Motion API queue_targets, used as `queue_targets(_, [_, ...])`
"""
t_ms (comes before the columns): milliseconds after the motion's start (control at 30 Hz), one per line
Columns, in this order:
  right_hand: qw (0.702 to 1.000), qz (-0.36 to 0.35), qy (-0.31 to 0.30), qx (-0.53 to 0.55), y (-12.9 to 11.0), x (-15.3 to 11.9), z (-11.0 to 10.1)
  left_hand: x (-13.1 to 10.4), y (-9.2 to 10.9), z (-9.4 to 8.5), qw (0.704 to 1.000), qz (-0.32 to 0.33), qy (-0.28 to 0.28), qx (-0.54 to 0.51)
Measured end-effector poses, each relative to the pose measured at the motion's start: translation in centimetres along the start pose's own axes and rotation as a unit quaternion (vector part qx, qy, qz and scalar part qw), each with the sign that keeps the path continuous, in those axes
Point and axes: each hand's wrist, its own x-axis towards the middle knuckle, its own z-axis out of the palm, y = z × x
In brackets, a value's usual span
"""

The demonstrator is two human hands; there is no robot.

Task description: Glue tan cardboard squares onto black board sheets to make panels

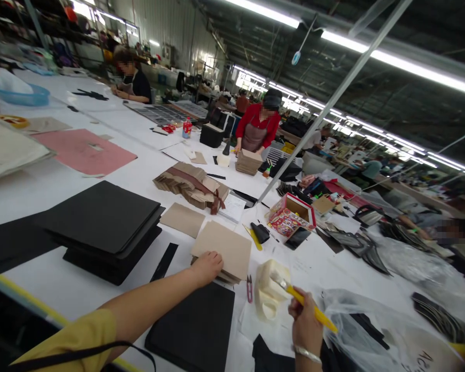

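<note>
My left hand (208,267) rests on the near edge of a stack of beige boards (227,245). Its fingers lie over the top sheet, slightly bent, and the thumb is hidden. In my right hand (307,315) is a brush (313,310) with a yellow handle, held between thumb and fingers. Its bristle end touches a cream-coloured, glue-crusted container (270,284). A pair of thread snips (249,288) lies between the stack and the container. Black panels (196,325) are piled just in front of the beige stack.
Left stands a tall stack of black panels (104,217). Beyond are a single beige board (183,219), tied beige pieces (189,186), a red patterned box (290,214) and a slanting metal pole (333,103). Plastic bags (372,315) lie right. A co-worker in red (258,126) works opposite.
</note>
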Motion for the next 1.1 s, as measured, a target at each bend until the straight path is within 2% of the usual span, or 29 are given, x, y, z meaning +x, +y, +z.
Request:
queue_targets(33, [0.998,-0.018,-0.043,0.051,-2.4,0.6,1.7,0.0,0.2,0.1,1.0,-0.005,0.0,0.0])
queue_targets(100, [0.985,-0.071,-0.127,0.088,-6.8,1.4,5.8,0.1,0.7,0.6,1.0,-0.019,0.005,0.002])
queue_targets(133, [0.973,-0.102,-0.185,0.091,-8.6,1.7,7.9,0.1,0.9,0.9,1.0,-0.027,0.007,0.0])
queue_targets(200, [0.951,-0.104,-0.27,0.107,-11.2,1.9,12.1,0.2,1.2,1.5,0.999,-0.042,0.009,-0.008])
queue_targets(300, [0.93,-0.088,-0.332,0.13,-13.0,1.8,16.7,0.5,1.2,2.2,0.999,-0.047,0.009,-0.025])
queue_targets(433, [0.897,-0.122,-0.412,0.108,-13.1,2.3,19.5,0.8,1.0,2.4,0.999,-0.035,0.013,-0.026])
queue_targets(467, [0.891,-0.132,-0.423,0.095,-13.0,2.7,19.9,0.8,1.0,2.3,0.999,-0.035,0.017,-0.025])
queue_targets(533, [0.899,-0.14,-0.409,0.069,-12.9,3.9,20.8,0.8,1.1,2.1,0.999,-0.039,0.021,-0.023])
queue_targets(700, [0.95,-0.112,-0.287,0.044,-12.4,7.6,23.7,0.8,1.2,1.3,0.999,-0.039,0.0,-0.004])
queue_targets(800, [0.966,-0.091,-0.241,0.035,-11.1,9.3,24.1,0.8,1.2,1.0,0.999,-0.033,-0.008,0.006])
queue_targets(867, [0.973,-0.079,-0.216,0.023,-9.7,10.2,23.0,0.8,1.2,1.0,0.999,-0.03,-0.014,0.018])
queue_targets(1100, [0.986,-0.042,-0.15,-0.051,-4.7,12.5,14.2,0.8,1.2,1.6,0.999,-0.02,-0.01,0.038])
